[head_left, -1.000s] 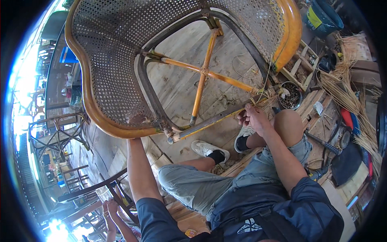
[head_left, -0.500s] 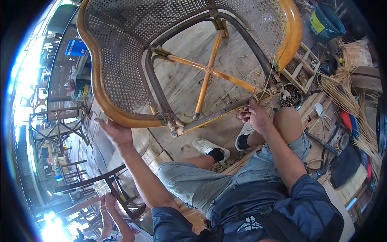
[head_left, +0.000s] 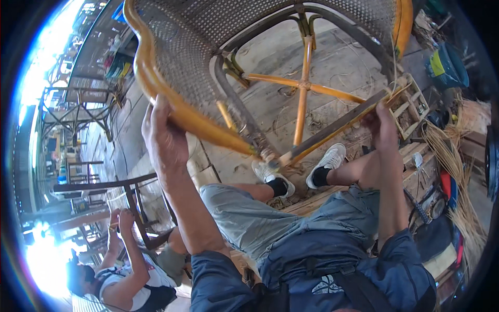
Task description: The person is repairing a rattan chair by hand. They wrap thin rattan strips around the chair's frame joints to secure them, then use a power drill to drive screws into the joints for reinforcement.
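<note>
On my feed, the left hand [head_left: 165,134] curls around the yellow rim [head_left: 200,124] of the rattan chair [head_left: 304,84], gripping its outer side. I see the chair spreading between and beyond both hands. Its front rail [head_left: 339,125] slants up toward the right hand [head_left: 383,125], bent near the rail's right end; blurred, so I can't tell whether it pinches.

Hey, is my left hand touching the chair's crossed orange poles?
No, your left hand is on the curved orange rim, well apart from the crossed orange poles.
</note>
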A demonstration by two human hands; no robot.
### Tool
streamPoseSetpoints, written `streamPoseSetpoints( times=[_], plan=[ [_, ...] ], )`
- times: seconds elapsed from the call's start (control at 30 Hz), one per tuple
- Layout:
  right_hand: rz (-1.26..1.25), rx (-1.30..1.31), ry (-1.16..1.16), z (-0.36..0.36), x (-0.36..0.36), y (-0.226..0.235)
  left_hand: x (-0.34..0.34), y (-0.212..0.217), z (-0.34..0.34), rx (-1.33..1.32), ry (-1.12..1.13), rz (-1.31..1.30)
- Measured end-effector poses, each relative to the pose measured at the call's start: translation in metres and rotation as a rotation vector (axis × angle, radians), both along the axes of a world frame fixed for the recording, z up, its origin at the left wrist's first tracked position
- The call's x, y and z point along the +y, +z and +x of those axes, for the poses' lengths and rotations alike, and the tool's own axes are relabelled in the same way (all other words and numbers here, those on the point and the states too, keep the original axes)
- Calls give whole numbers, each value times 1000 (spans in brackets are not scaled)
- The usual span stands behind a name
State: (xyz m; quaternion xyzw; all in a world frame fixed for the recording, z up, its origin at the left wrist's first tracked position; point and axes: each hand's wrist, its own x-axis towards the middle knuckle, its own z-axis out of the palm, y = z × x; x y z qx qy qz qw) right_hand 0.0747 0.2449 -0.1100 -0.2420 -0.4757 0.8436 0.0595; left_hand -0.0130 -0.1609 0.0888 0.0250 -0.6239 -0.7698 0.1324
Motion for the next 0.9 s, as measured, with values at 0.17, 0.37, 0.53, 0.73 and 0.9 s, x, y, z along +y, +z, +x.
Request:
streamPoseSetpoints(
  times=[0.17, 0.37, 0.53, 0.73, 0.9],
  plan=[
    [29, 66, -163, -48, 18, 34, 37, 19, -26, 80, -46, 24],
    [787, 88, 31, 20, -18, 22, 76, 51, -42, 171, -221, 126],
    [903, 215, 37, 106, -69, -17, 116, 70, -43, 252, -347, 117],
    [1509, 146, 6, 82, -87, -25, 136, 93, -51, 242, -485, 94],
    [1297, 137, -8, 75, -90, -33, 143, 109, -68, 253, -722, 38]
  ],
)
